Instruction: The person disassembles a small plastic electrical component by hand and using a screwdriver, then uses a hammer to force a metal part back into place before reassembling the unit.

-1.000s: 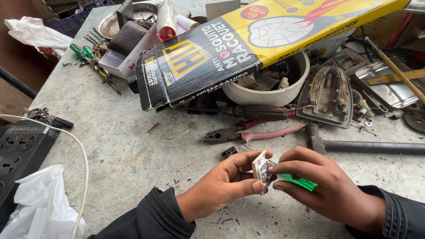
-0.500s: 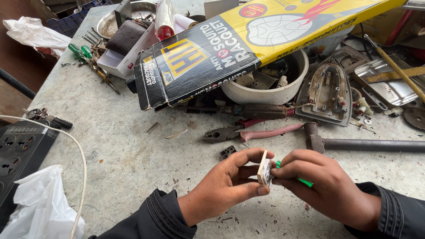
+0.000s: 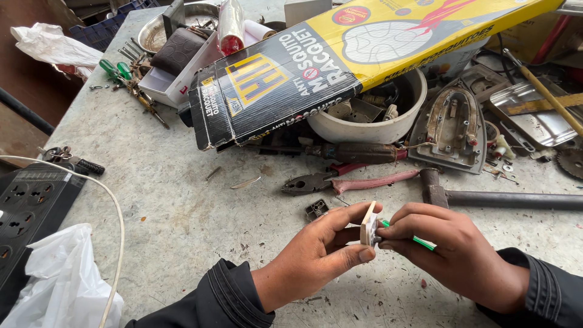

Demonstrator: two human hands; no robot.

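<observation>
Holding a small white plastic part (image 3: 368, 226) edge-on between thumb and forefinger, the left hand (image 3: 316, 258) sits low in my view, fingers pinched tight on it just above the grey worktop (image 3: 182, 225). Right hand (image 3: 455, 252) meets it from the other side, fingers closed around a green-handled screwdriver (image 3: 419, 242), the tip end pressed against the white part; I cannot tell whether the tip is seated in anything. Both wrists in dark sleeves. Just beyond the hands, a small dark square piece (image 3: 316, 209) lies loose on the worktop. Past that, red-handled pliers (image 3: 346, 181) lie flat, jaws pointing left, and a hammer (image 3: 498, 197) rests to their right with its handle running off toward the right edge. At my near left, a crumpled white plastic bag (image 3: 57, 285), a black power strip (image 3: 27, 209) and a white cable (image 3: 115, 212) curving over it. Further out, an upturned iron soleplate (image 3: 452, 124) sits beside a white bowl (image 3: 370, 127) full of odd parts. A long black-and-yellow carton (image 3: 340, 61) leans across the bowl. Far left, green-handled screwdrivers (image 3: 118, 70) and a metal dish (image 3: 152, 30) near the table's back edge.
</observation>
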